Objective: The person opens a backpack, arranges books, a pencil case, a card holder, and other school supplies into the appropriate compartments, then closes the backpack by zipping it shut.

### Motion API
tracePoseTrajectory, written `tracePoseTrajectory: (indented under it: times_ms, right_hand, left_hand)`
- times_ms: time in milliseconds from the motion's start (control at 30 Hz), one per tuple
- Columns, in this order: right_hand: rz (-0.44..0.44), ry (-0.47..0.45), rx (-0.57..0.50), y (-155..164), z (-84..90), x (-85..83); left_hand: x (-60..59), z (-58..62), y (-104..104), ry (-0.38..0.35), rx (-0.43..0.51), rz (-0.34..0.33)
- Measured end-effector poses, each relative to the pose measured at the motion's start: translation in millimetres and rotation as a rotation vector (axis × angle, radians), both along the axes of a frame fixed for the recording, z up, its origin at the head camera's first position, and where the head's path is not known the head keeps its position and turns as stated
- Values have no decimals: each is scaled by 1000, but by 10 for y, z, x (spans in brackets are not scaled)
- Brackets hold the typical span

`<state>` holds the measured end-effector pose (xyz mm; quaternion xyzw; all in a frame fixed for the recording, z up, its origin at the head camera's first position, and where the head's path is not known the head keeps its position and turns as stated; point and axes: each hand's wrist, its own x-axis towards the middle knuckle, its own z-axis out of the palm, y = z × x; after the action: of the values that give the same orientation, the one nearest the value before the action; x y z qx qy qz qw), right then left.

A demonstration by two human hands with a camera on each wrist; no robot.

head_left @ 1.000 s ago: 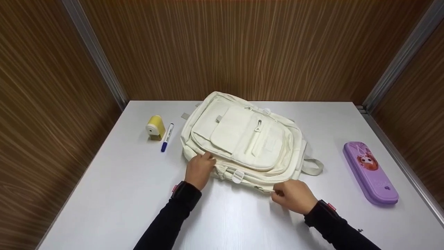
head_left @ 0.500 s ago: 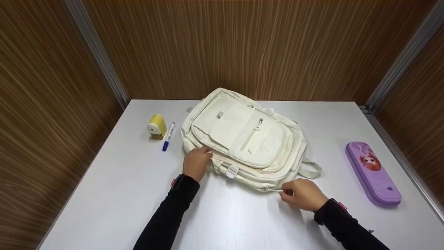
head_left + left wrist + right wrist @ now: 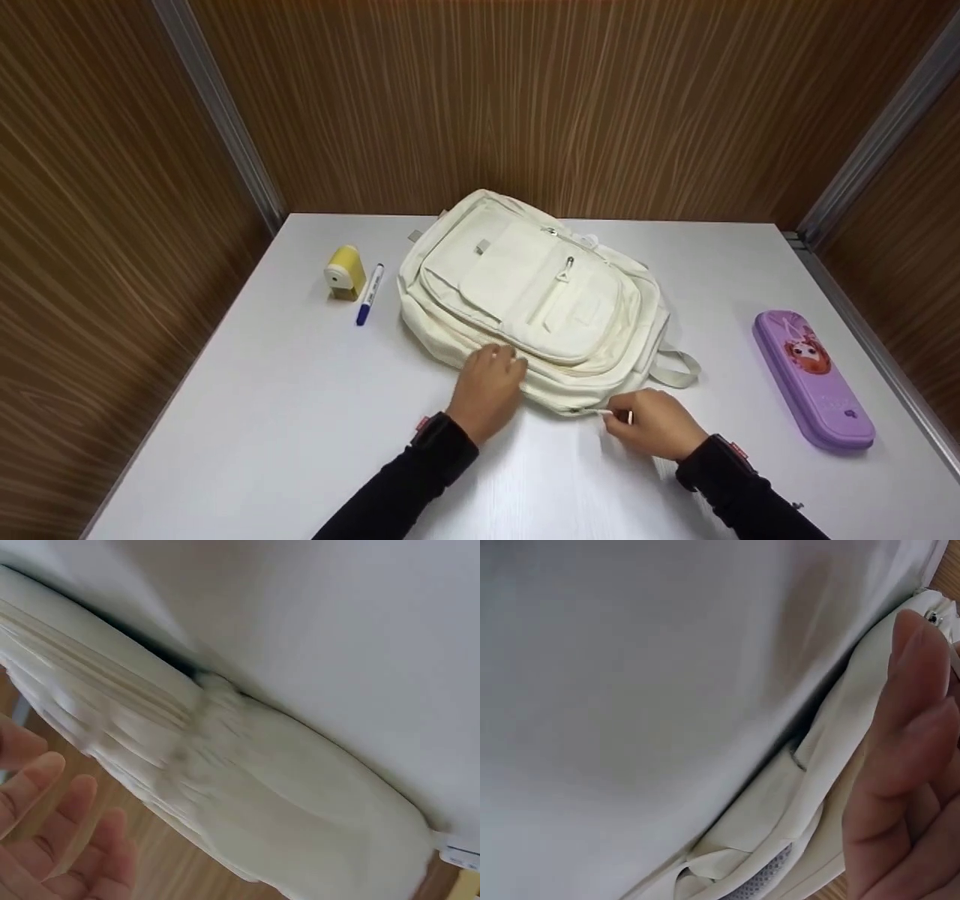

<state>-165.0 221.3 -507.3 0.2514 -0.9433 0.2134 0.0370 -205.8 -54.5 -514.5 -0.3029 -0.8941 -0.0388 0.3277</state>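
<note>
A cream backpack (image 3: 525, 292) lies flat in the middle of the white table (image 3: 300, 420), front pocket up. My left hand (image 3: 499, 361) rests its fingers on the backpack's near edge; in the left wrist view its fingers (image 3: 52, 840) look relaxed and straight beside the blurred backpack (image 3: 247, 780). My right hand (image 3: 611, 417) pinches a white zipper pull (image 3: 602, 411) at the bag's near right corner. The right wrist view shows fingers (image 3: 904, 765) against the backpack's side (image 3: 780, 840).
A yellow pencil sharpener (image 3: 345, 271) and a blue pen (image 3: 369, 294) lie left of the bag. A purple pencil case (image 3: 814, 379) lies at the right, near the table's edge. Wood-panel walls enclose the table on three sides.
My left hand has slid right along the backpack's near edge, towards the right hand. The right hand has drifted slightly right, still at the near right corner.
</note>
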Motion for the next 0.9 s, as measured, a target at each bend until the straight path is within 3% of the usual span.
tracePoseTrajectory:
  times_ms: [67, 133, 233, 400, 500, 667, 900]
  right_hand:
    - [11, 13, -6, -39, 30, 10]
    - [22, 30, -11, -82, 59, 23]
    - [43, 44, -33, -138, 90, 44]
    - [73, 57, -42, -176, 99, 49]
    - [62, 70, -22, -163, 87, 33]
    - [31, 85, -12, -101, 87, 1]
    - [47, 28, -41, -75, 83, -27]
  left_hand:
    - [87, -24, 140, 38, -5, -89]
    - [142, -55, 261, 72, -25, -131]
    - [178, -107, 404, 103, -68, -130]
    - [202, -142, 536, 94, -154, -93]
    - [222, -135, 536, 75, -192, -86]
    - [229, -112, 480, 35, -171, -94]
    - [222, -88, 347, -3, -151, -132]
